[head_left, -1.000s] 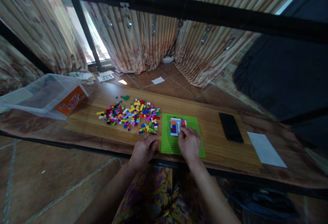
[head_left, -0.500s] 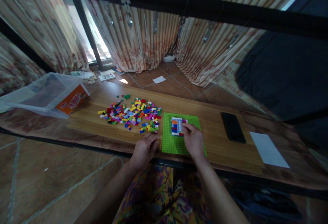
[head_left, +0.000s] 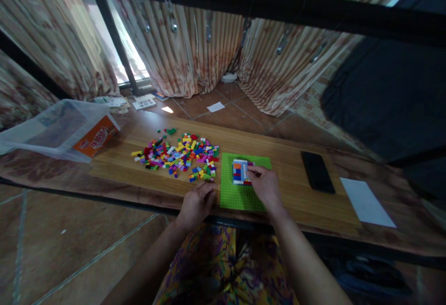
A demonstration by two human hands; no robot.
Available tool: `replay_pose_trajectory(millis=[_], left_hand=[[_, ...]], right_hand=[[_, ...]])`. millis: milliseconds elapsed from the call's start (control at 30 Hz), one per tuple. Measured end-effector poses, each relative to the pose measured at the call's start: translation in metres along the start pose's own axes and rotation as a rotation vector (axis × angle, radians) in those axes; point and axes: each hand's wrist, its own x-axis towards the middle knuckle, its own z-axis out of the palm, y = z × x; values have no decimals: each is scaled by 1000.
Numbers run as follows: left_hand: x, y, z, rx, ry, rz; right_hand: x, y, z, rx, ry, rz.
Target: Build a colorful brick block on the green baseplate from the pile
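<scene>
A green baseplate [head_left: 240, 195] lies on the wooden tabletop [head_left: 289, 188] in front of me. On its far part stands a small flat block of bricks [head_left: 239, 171] in blue, white, orange and red. My right hand [head_left: 265, 185] rests on the plate with its fingertips pinched against the block's right edge; what they hold is too small to make out. My left hand [head_left: 195, 202] lies at the plate's near left corner, fingers curled against the table's front edge. A heap of loose coloured bricks [head_left: 179, 155] is spread to the left of the plate.
A clear plastic tub [head_left: 59, 130] with an orange label lies tipped at the table's far left. A black phone [head_left: 316, 171] and a white sheet of paper [head_left: 366, 195] lie to the right. Curtains and a tiled floor are beyond.
My right hand has moved a little away from me and to the right along the brick block's right side. My left hand has stayed where it was.
</scene>
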Motion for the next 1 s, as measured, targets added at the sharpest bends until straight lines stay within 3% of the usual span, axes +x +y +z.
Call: replay_pose_trajectory(millis=[333,467,567,767,1000], left_hand=[[2,-1,-1,2,12,19],[0,-2,-1,20,13,-1],[-2,-4,-3,-9,11,-13],[-8,-3,-12,-32,54,-11],[-7,-9,-27,86,237,-99]], right_hand=[[8,9,-1,281,-98,39],[-3,14,-8,353,27,6],[-14,32,-21,280,157,-30],[-25,82,-54,-98,248,-121],[-27,107,-53,-315,324,-186]])
